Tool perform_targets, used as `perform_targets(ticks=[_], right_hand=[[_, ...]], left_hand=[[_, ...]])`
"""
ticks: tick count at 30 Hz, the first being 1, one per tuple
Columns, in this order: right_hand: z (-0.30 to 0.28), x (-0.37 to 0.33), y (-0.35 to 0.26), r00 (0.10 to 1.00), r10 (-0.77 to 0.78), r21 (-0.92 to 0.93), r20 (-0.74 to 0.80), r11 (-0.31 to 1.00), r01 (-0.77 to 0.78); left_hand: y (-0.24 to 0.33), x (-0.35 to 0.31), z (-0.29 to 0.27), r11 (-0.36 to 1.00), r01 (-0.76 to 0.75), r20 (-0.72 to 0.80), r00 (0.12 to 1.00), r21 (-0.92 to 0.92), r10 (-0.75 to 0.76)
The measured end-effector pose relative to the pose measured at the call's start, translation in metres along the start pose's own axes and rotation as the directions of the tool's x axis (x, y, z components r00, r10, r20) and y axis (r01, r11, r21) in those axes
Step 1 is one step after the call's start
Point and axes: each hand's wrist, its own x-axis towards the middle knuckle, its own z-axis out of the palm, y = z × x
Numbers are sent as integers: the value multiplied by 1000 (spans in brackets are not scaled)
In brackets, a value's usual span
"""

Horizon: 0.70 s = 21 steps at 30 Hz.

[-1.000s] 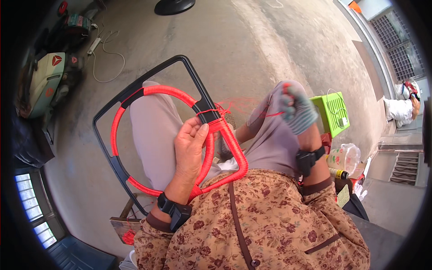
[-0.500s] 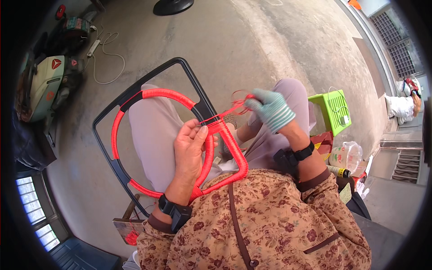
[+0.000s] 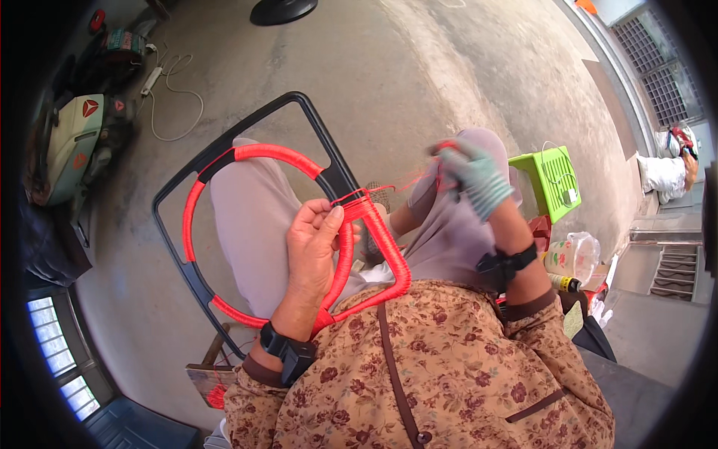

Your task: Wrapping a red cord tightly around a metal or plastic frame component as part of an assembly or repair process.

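Note:
A black frame [image 3: 320, 127] with rounded corners and a ring inside it rests across my lap. Red cord [image 3: 389, 247] is wound tightly round parts of the ring and the near side of the frame. My bare left hand [image 3: 313, 243] pinches the frame where the wrapping meets bare black, thumb on the red strands. To the right, my right hand [image 3: 479, 183], in a grey-green striped glove and blurred by motion, is closed round a bundle of red cord [image 3: 446, 146]. A thin strand runs from it to the frame.
A bright green plastic stool [image 3: 550, 179] stands beyond my right knee, near a clear plastic bag [image 3: 580, 254]. A scooter [image 3: 75, 150] is at the far left, beside a white power strip [image 3: 152, 81]. A wooden stool [image 3: 206, 378] is at my left.
My right hand has moved right and slightly down, away from the frame, with the red cord bundle. The strand between is drawn longer. My left hand keeps its place on the frame.

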Motion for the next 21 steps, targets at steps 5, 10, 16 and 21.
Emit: perform_targets(ticks=[5,10,16,21], right_hand=[[58,3,8,902,196,-202,384,971,-125],[63,0,9,905,240,-239,351,957,-161],[62,-20,3,937,23,-195,348,980,49],[38,-8,8,998,-51,-280,31,958,58]], left_hand=[[0,-1,6,998,46,-9,999,34,-46],[0,-1,2,997,45,-12,999,65,-44],[-2,0,5,994,40,6,999,100,-41],[3,1,0,995,86,27,996,-47,-85]])
